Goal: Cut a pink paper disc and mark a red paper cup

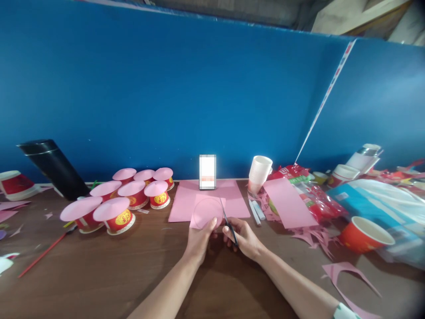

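Observation:
A square of pink paper [206, 212] with a circle drawn on it is pinched in my left hand [201, 241], thumb on top. My right hand [244, 237] grips a pair of scissors [229, 226] with dark handles, their blades pointing away from me at the paper's right edge. Whether the blades are cutting into the paper is too small to tell. Beneath and beyond the square lie larger pink sheets [237, 199] on the brown table [159, 274]. A phone-like upright object with a bright white face [207, 170] stands at their far side.
On the left stand several red cups topped with pink paper discs [114, 208], a black flask [55, 170] and a red brush [43, 254]. To the right are stacked white cups [260, 170], glue sticks [256, 212], pink offcuts [348, 270], an orange cup [365, 235] and plastic packages [392, 204]. A blue partition [166, 88] rises behind.

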Demonstrator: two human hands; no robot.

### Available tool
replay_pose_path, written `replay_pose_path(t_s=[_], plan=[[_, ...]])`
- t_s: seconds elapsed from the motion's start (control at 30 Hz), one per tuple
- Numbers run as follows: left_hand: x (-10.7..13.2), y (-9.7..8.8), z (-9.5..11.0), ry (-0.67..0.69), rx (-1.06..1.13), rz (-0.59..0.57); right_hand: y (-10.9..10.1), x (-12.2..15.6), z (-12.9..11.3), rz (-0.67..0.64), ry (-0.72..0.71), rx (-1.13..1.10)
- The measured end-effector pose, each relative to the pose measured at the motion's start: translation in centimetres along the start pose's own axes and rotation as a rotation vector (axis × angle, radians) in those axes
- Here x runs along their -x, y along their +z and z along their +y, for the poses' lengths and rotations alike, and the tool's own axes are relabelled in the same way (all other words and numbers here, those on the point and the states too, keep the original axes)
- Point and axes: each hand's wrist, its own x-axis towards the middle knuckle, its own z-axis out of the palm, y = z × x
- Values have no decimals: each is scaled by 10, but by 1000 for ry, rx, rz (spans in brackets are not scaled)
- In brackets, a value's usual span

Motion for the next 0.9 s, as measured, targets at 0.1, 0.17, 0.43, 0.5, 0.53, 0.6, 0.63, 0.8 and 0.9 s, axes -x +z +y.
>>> replay_pose_path(t_s=[0.1,0.17,0.43,0.5,0.53,0.6,0.63,0.8,0.9], plan=[[-1,-1,-1,56,-18,-27,0,0,-1,3,1,-8],[-1,-1,-1,46,-17,-14,0,1,-1,5,3,-12],[0,1,0,50,-12,12,1,0,0,13,-4,2],[1,1,1,49,-10,10,1,0,0,17,-4,3],[1,1,1,46,-6,3,0,0,0,17,-7,3],[2,1,2,33,-4,-6,0,1,0,11,-13,3],[2,1,3,25,-8,0,0,1,0,9,-15,3],[2,0,2,20,-34,-16,0,1,-1,6,-16,-1],[2,0,1,39,-23,-24,0,0,-1,7,-16,-1]])
